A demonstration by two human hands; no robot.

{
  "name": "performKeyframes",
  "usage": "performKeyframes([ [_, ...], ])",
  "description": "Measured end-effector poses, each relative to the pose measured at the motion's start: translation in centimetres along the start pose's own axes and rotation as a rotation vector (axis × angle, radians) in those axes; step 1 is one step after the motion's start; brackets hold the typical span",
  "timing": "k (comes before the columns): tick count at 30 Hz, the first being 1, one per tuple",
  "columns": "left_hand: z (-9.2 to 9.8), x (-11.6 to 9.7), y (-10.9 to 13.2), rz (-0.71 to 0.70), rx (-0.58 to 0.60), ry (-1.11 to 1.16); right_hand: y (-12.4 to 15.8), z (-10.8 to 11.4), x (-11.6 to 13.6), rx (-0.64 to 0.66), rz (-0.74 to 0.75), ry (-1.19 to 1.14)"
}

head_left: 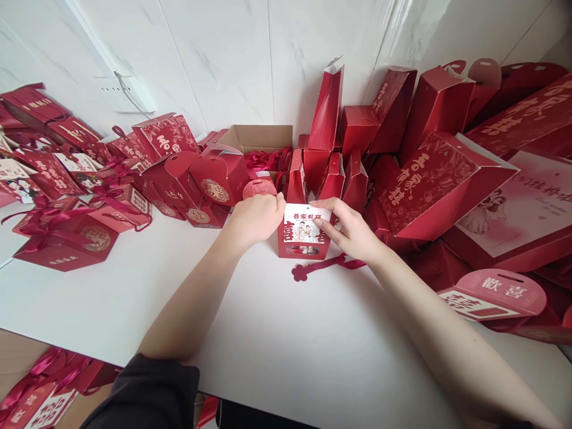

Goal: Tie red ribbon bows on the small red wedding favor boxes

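Note:
A small red and white gift box (304, 232) stands upright on the white table, with a cartoon couple, printed characters and a cut-out window on its front. My left hand (259, 217) is closed at the box's upper left edge, its fingertips partly hidden. On the upper right, my right hand (351, 229) grips the same box, thumb against the front and fingers at the top edge. A dark red ribbon strip (319, 268) with a flower-shaped end lies on the table just in front of the box, partly under my right wrist.
Red gift boxes (438, 185) are heaped on the right, and more ribboned boxes (67, 238) crowd the left. Behind my hands stands an open cardboard box (263, 137) containing red ribbons. A tiled wall (227, 59) closes off the back; more boxes (44, 399) lie below the table's left front edge.

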State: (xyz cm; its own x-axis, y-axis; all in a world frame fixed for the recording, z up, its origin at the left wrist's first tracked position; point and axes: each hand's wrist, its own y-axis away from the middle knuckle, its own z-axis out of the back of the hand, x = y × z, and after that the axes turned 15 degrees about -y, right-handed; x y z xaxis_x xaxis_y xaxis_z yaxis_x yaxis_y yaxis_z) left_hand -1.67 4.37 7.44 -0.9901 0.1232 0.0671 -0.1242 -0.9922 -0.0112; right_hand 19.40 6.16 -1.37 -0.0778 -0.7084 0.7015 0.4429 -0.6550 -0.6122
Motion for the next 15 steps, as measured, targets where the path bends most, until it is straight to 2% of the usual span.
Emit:
performKeyframes([
  [12, -0.29, -0.01, -0.07, 0.0, -0.031, -0.013, -0.09, 0.11, 0.21, 0.007, -0.008, -0.007],
  [13, -0.31, -0.1, 0.03, 0.004, -0.051, -0.031, -0.1, 0.09, 0.17, 0.008, -0.01, -0.011],
  [15, -0.24, -0.33, 0.3, 0.003, -0.168, -0.072, -0.13, 0.04, 0.11, 0.006, -0.012, -0.021],
])
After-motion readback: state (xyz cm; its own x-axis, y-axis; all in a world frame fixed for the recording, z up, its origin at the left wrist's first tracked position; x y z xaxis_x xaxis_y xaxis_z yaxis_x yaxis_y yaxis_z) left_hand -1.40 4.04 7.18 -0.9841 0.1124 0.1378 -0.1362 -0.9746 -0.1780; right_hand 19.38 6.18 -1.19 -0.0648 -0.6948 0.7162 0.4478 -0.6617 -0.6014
